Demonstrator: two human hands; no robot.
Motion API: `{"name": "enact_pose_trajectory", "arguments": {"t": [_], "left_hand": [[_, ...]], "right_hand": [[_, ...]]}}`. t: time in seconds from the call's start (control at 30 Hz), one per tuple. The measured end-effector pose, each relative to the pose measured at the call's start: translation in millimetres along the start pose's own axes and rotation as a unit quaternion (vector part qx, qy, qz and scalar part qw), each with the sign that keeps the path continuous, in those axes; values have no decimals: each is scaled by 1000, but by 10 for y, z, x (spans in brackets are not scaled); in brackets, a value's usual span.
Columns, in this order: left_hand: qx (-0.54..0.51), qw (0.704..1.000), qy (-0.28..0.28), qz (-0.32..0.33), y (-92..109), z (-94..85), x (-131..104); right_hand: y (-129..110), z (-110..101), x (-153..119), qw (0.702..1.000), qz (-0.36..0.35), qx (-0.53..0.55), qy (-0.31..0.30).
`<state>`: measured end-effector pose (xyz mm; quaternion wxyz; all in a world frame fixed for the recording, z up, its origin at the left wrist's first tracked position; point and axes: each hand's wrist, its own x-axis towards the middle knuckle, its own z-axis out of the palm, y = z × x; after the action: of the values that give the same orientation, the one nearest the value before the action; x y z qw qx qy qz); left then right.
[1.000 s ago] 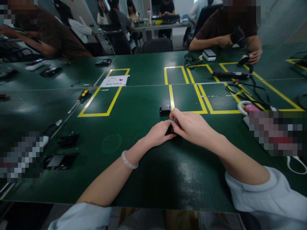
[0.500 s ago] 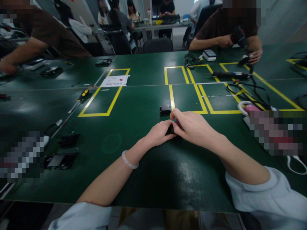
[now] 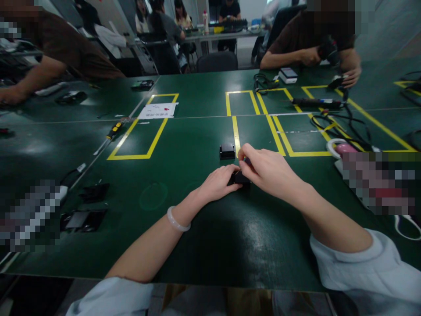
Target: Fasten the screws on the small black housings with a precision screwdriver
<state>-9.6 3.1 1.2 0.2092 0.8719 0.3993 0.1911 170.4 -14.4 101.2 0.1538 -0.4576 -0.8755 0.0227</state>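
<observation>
My left hand (image 3: 219,182) is closed on a small black boxy part (image 3: 242,177), which rests low over the green table. Just right of it and slightly higher, my right hand (image 3: 263,166) has its thumb and fingertips pinched together above the part. A dark sliver shows at those fingertips, too small and covered to name. Behind my hands sits another small black box (image 3: 226,151) with a shiny top, touched by neither hand. The fingers partly hide the held part.
Yellow tape outlines mark the green table (image 3: 197,245). To the left lie a yellow-black screwdriver (image 3: 115,130), a white paper sheet (image 3: 158,110) and black flat parts (image 3: 84,220). Cables and a soldering-iron-like tool (image 3: 317,103) lie right. Across the table, a person holds a power drill (image 3: 328,50).
My right hand has shifted slightly right and up, uncovering more of the black part. My left hand stays nearly in place on it.
</observation>
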Motion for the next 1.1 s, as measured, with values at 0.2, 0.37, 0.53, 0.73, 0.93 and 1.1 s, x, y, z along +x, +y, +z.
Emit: {"name": "enact_pose_trajectory", "arguments": {"t": [0.2, 0.37, 0.53, 0.73, 0.93, 1.1], "left_hand": [[10, 1000, -3, -7, 22, -21, 4], [0, 1000, -1, -11, 2, -13, 1], [-1, 1000, -3, -11, -1, -20, -4], [3, 1000, -8, -17, 9, -33, -8], [-4, 1000, -7, -16, -10, -39, -31], [-16, 1000, -6, -8, -29, -33, -36]], "right_hand": [[42, 40, 33, 1000, 20, -11, 11], [48, 90, 52, 999, 19, -32, 0], [50, 121, 62, 999, 16, -36, -5], [24, 116, 65, 999, 14, -37, -5], [-46, 55, 100, 997, 30, -60, -37], [-73, 26, 193, 993, 23, -106, -49]]}}
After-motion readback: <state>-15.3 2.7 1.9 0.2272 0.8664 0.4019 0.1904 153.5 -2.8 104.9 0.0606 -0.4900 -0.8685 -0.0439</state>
